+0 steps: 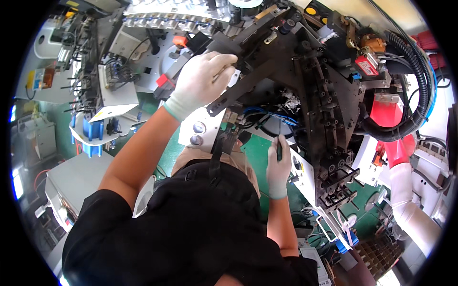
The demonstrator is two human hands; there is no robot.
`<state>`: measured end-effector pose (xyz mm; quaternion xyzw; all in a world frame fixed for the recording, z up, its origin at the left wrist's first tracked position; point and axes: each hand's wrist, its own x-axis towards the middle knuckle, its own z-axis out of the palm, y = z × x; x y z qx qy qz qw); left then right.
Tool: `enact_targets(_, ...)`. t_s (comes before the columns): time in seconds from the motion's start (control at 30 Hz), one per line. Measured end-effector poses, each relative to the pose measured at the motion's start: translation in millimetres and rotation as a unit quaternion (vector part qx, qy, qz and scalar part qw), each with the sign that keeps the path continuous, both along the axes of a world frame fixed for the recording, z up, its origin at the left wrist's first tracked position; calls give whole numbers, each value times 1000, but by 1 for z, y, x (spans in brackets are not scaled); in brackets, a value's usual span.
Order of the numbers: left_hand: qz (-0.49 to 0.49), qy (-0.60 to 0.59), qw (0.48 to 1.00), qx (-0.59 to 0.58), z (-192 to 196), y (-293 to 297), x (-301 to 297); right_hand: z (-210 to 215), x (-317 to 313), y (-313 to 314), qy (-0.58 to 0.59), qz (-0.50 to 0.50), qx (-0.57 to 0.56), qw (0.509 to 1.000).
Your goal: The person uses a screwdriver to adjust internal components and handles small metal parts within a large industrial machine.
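Note:
My left hand (202, 81), in a white glove, reaches up and grips the edge of a black machine arm (248, 78) that slants across the middle. My right hand (278, 167), also gloved, is lower and closed around a thin dark tool (279, 148) that points up toward the blue wires (267, 117) under the arm. A curved black track with rows of rollers (324, 109) runs down to the right of the tool. My black shirt fills the lower part of the view.
A white control box with round buttons (198, 133) sits between my hands. A thick black corrugated hose (420, 81) and red housing (391, 114) stand at the right. A blue-and-white fixture with wiring (100, 109) is at the left, over a green floor (257, 152).

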<state>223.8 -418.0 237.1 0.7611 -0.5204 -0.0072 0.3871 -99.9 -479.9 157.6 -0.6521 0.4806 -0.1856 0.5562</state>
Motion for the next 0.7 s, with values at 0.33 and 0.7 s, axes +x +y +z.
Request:
enact_targets(0.33, -8, -49, 999, 18, -3, 9, 3, -166, 48, -65, 181, 96, -224, 953)
enact_targets(0.7, -18, -23, 999, 14, -7, 12, 9, -215, 54, -16, 168, -224, 20, 960)
